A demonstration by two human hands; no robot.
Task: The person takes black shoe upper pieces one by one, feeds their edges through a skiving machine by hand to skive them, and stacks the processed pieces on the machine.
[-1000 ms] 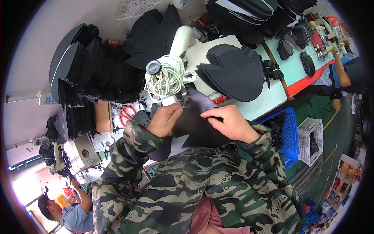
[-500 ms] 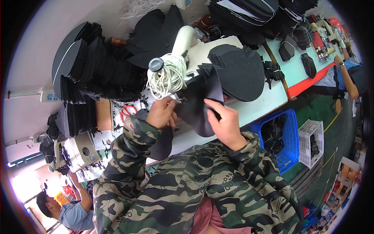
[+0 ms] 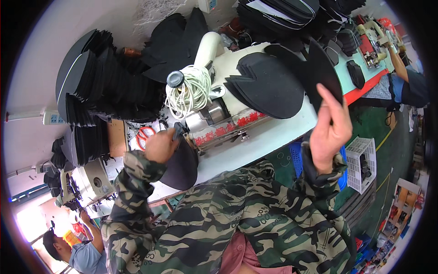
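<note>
My right hand is raised at the right of the bench, its fingers closed on a curved black sheet piece beside a stack of similar notched black pieces. By the front left end of a cream machine, my left hand has its fingers pinched together. A small dark thing shows at those fingertips, too unclear to name. Just right of that hand, a rounded black piece hangs over the bench edge. Red-handled scissors lie behind my left hand.
A coiled pale cord hangs on the machine. Tall black stacks stand at the back left. A blue basket and a white crate sit on the floor at right. Co-workers are at far left and far right.
My right hand has carried a black piece from the machine's front to the right, past the stack. My left hand has shifted left and slightly down, uncovering the machine's metal front.
</note>
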